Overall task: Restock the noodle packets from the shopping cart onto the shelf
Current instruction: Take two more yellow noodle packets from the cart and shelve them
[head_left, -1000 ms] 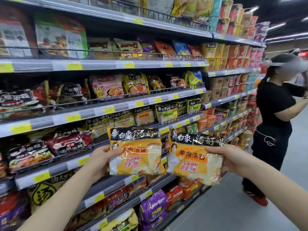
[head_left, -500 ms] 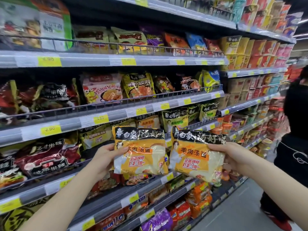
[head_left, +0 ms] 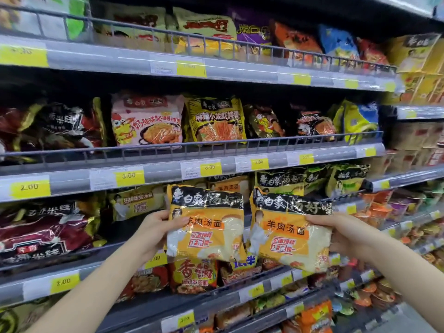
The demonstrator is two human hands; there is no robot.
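left hand [head_left: 153, 233] and right hand [head_left: 346, 236] each grip crinkly, glossy orange noodle packets [head_left: 209, 227].

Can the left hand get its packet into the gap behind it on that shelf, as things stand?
Probably yes. The left hand holds its orange packet right in front of the dark gap beside the matching packets; only the low shelf rail lies between.

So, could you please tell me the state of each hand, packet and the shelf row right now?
left hand: grips left noodle packet, held upright in front of the shelf.
right hand: grips right noodle packet, tilted slightly, not yet shelved.
matching packets: standing on the shelf behind.
shelf: stocked.
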